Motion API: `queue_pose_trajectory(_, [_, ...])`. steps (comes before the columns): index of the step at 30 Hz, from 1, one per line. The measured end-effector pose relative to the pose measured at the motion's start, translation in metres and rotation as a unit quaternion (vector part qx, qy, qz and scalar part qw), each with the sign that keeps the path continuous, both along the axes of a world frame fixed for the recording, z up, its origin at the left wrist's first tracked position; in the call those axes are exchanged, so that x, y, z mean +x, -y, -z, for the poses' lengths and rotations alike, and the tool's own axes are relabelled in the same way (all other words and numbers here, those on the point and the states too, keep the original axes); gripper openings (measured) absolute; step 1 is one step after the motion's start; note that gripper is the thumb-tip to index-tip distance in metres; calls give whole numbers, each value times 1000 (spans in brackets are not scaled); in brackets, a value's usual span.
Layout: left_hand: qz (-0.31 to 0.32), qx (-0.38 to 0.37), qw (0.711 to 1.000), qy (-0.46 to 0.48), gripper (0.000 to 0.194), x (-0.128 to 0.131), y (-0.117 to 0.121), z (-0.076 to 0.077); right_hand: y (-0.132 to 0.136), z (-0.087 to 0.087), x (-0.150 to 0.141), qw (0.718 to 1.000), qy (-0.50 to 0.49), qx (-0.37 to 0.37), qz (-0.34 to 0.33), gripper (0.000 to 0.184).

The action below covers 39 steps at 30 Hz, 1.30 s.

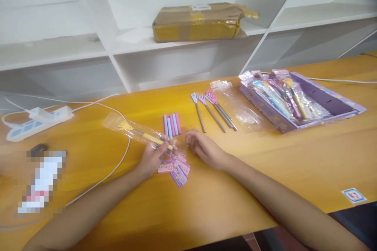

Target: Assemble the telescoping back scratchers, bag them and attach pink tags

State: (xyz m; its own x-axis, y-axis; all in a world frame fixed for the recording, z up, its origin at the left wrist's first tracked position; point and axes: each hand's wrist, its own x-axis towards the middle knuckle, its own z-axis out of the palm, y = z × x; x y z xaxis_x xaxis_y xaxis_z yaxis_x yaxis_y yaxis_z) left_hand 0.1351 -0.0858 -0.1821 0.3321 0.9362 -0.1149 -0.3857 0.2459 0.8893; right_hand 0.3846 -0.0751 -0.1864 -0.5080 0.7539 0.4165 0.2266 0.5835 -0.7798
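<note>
My left hand (153, 159) is closed around a yellow back scratcher (151, 139) in a clear plastic bag (110, 122). The scratcher's claw end points left, its handle end toward my right hand. Just right of the bag, my right hand (204, 150) has its fingers curled together; what they hold, if anything, is hidden. Several small printed cards (180, 172) lie fanned below my left hand. Beyond the hands sit pink, purple and blue handle sleeves (172, 124) in a row. To their right are several metal-rod scratchers with blue, purple and pink claws (210, 98).
An open purple box (265, 110) holds several bagged back scratchers at the right. Empty clear bags (247, 117) lie beside it. A white power strip (39, 123) and cables occupy the left. A taped parcel (197, 23) sits on the shelf behind.
</note>
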Motion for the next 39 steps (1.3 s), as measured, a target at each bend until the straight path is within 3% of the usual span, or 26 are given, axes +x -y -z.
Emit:
queue_pose_trajectory(4, [13, 2, 999, 34, 39, 2, -2, -2, 0, -4, 0, 974, 85, 198, 66, 31])
queue_pose_trajectory(8, [62, -7, 998, 12, 49, 4, 2, -1, 15, -15, -2, 968, 110, 219, 56, 32])
queue_pose_trajectory(12, [122, -35, 990, -57, 54, 2, 7, -2, 25, -22, -4, 955, 82, 285, -4, 22])
queue_pose_trajectory(15, [161, -55, 980, -102, 58, -3, 9, -1, 26, -19, -13, 969, 46, 243, -20, 16])
queue_pose_trajectory(18, [172, -66, 978, -98, 64, -7, 9, 3, 25, -15, -22, 987, 9, 161, 17, 14])
queue_pose_trajectory(22, [194, -7, 979, -56, 68, -5, 6, 4, 25, -13, -28, 994, -11, 92, 60, 17])
queue_pose_trajectory(27, [197, 79, 972, -101, 43, 1, 6, -9, 26, -16, -27, 993, -9, 89, 76, 20])
queue_pose_trajectory(30, [201, 74, 971, -104, 41, 1, 7, -11, 28, -17, -27, 994, -15, 83, 69, 18])
queue_pose_trajectory(39, [218, 45, 967, -121, 42, -3, 10, 2, 27, -10, -27, 997, -51, 1, 60, 24])
